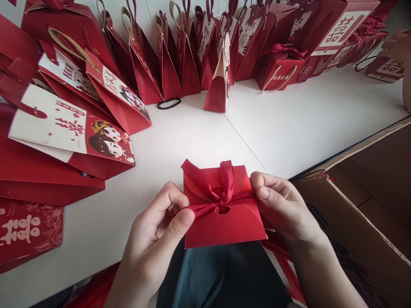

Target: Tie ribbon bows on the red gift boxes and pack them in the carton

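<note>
A small red gift box (pixel 224 226) with scalloped flaps is held over the near edge of the white table (pixel 305 124). A red satin ribbon (pixel 224 190) is tied across its top, with one loop standing up. My left hand (pixel 157 239) pinches the left end of the ribbon between thumb and fingers. My right hand (pixel 282 205) pinches the right end, fingers curled against the box's side. Both hands are closed on the ribbon.
Many red paper gift bags (pixel 180 55) with handles stand along the back and lie stacked at left (pixel 73 128). A black hair tie (pixel 168 103) lies near them. An open cardboard carton (pixel 369 205) sits at right. Another person's hand (pixel 396 45) shows at top right.
</note>
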Available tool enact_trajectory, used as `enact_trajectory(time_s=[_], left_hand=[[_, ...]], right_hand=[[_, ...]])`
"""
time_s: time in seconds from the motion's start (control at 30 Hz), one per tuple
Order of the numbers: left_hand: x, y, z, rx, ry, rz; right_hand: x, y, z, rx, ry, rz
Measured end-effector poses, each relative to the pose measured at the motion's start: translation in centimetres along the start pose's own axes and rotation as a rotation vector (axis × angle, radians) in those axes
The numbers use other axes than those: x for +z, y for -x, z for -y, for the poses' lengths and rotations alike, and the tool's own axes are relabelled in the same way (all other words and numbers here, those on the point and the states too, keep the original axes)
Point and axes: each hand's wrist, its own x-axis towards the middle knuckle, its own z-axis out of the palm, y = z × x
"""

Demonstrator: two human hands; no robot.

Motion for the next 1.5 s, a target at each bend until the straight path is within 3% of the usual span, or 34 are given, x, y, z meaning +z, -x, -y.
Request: enact_trajectory(time_s=[0.37,0.57,0.7,0.93,1.1,1.27,1.37,1.5], left_hand=[[0.5,-0.2,-0.1,0.126,-0.049,-0.030],[0.5,-0.3,-0.5,0.098,-0.073,-0.007],[0.4,-0.2,-0.8,0.147,-0.048,-0.052],[0.5,0.1,-1.6,0.136,-0.420,-0.064],[0.9,-0.6,0.0,0.224,-0.292,-0.083],[1.3,-1.2,2.0,0.342,-0.140,-0.130],[1.3,-1.2,2.0,0.349,-0.161,-0.123],[0.9,-0.8,1.5,0.317,-0.186,-0.114]], right_hand=[[0.1,-0.5,-0.2,0.073,-0.143,-0.043],[-0.2,-0.1,-0.3,0.021,-0.007,-0.049],[-0.4,0.4,0.0,-0.004,0.021,-0.075],[0.7,1.1,0.4,-0.017,0.188,-0.087],[1.0,1.4,0.3,-0.074,0.269,-0.087],[0.5,1.0,-1.0,-0.131,0.100,0.007],[0.0,0.8,-1.7,-0.127,-0.002,0.042],[-1.2,0.7,-1.8,-0.178,0.115,0.082]])
